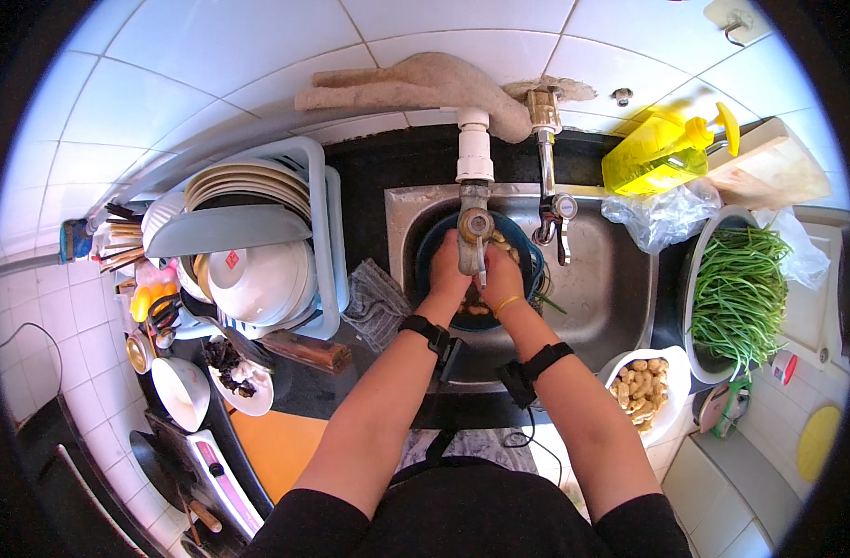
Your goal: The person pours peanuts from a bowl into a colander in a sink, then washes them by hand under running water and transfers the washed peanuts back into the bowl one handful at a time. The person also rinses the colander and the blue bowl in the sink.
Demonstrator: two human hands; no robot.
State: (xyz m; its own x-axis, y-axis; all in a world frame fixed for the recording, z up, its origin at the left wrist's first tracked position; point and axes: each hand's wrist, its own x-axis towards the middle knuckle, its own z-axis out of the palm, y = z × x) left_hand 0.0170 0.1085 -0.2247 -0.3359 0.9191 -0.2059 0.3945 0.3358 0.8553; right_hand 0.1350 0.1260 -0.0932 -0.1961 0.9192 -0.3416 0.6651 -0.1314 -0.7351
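Under the tap (476,234), a round dark-blue basin (432,240) sits in the left part of the steel sink (592,279). Unshelled peanuts (505,244) show inside it, around my hands. My left hand (448,268) reaches down into the basin from the left. Close beside it, my right hand (501,275) does the same from the right, a yellow band on its wrist. The fingers of both hands are partly covered by the tap body and by the hands themselves, so I cannot tell what they hold. A few green stalks (549,301) lie in the sink against the basin's right side.
A white bowl of peanuts (641,390) stands at the right front, near a large bowl of green vegetable stalks (738,300). A yellow pump bottle (655,157) is behind. Left are a dish rack (333,244), a grey cloth (376,303) and a wooden-handled cleaver (306,351).
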